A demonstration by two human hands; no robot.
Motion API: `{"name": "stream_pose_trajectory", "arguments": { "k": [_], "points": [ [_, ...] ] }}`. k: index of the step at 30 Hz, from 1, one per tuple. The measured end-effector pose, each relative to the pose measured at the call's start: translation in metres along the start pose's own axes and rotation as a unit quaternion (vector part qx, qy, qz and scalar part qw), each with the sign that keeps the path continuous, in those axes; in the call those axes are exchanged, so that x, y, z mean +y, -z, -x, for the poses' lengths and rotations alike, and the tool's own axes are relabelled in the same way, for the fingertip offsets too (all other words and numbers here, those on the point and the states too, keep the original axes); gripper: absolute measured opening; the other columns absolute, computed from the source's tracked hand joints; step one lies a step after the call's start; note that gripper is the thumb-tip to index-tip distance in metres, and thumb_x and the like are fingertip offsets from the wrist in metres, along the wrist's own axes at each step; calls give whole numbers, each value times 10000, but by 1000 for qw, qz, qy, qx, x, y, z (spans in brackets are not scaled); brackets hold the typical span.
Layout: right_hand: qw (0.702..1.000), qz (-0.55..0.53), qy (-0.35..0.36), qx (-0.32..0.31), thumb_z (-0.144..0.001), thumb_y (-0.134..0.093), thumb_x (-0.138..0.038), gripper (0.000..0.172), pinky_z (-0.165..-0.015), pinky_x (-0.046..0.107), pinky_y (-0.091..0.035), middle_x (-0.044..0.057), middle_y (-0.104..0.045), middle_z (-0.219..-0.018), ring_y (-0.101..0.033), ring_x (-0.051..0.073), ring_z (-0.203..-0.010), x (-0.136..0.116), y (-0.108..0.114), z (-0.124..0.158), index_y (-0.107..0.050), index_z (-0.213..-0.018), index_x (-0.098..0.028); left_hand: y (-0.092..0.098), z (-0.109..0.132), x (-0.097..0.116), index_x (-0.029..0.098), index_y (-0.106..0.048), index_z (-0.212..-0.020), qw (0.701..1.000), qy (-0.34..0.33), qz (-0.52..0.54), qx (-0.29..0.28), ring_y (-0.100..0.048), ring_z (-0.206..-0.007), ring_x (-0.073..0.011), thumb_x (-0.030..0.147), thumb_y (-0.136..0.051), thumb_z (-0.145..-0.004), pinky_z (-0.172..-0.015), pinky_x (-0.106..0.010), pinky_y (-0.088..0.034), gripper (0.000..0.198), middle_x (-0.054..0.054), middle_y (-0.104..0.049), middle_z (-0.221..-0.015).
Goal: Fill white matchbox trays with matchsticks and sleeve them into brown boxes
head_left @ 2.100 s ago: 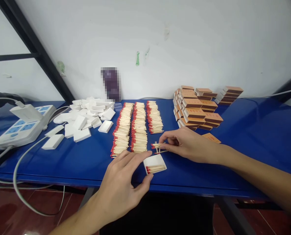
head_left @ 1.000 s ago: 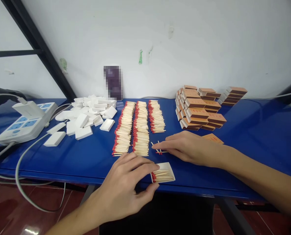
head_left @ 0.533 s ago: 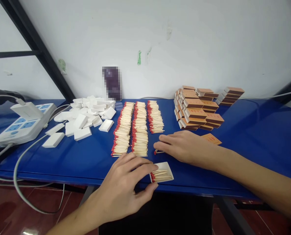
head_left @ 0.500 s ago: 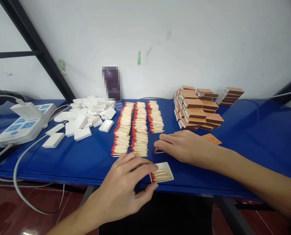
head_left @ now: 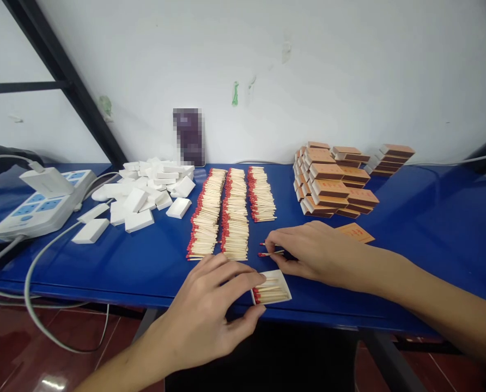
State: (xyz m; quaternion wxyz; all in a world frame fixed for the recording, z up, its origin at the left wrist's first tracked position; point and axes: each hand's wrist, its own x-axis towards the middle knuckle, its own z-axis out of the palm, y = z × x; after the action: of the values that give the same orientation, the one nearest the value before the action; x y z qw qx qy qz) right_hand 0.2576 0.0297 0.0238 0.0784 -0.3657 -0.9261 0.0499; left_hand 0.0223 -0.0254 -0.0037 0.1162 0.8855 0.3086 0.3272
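matchbox tray [head_left: 276, 274], white and open, lies in the lower middle of the frame near the front edge of the blue table [head_left: 431, 218], its long axis running roughly left to right; matches [head_left: 271, 295] with red heads to the left fill its lower part.

in the head view, the only one, the left hand [head_left: 214, 302] comes from the lower left and grasps the tray's left end, index finger at the upper left corner, thumb at the lower left. the right hand [head_left: 310, 250] enters from the right, thumb and index finger drawn together, seemingly pinching loose matches [head_left: 261, 255] whose sticks lie nearly parallel to the tray. the tray sits just below these fingertips, apart from them; the left hand is nearer to it.

at centre stand three match rows [head_left: 235, 212], heads leftward. left of them is a pile of white trays [head_left: 139, 198], then a power strip [head_left: 12, 220] at far left.

as for writing, the orange matchboxes [head_left: 328, 188] right of centre and the flat orange piece [head_left: 355, 233] below them carry red print, too small to read. the dark panel [head_left: 189, 136] at upper centre is pixelated.
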Motion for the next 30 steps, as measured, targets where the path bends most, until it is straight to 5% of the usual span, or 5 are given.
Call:
{"name": "stream_pose_trajectory", "arguments": {
  "k": [19,30],
  "points": [
    [997,18,-69,-10,-927,-565,-266,59,-596,283,-334,-9,-684,-806,-608,174,-683,10,6,-1,-570,-932,-207,-2,3,-2,204,-636,-1137,1000,3,8,-2,-632,-949,-198,162,-679,-893,-863,-363,-484,252,-36,-707,-1067],
    [993,-59,-87,-53,-923,-557,-336,124,-620,277,-349,-1,-668,-813,-577,169,-707,11,10,-1,-585,-908,-215,-2,2,-2,195,-637,-1135,1000,1,10,-1,-625,-947,-201,154,-676,-894,-868,-368,-471,247,-36,-705,-1065]
  ]
}}
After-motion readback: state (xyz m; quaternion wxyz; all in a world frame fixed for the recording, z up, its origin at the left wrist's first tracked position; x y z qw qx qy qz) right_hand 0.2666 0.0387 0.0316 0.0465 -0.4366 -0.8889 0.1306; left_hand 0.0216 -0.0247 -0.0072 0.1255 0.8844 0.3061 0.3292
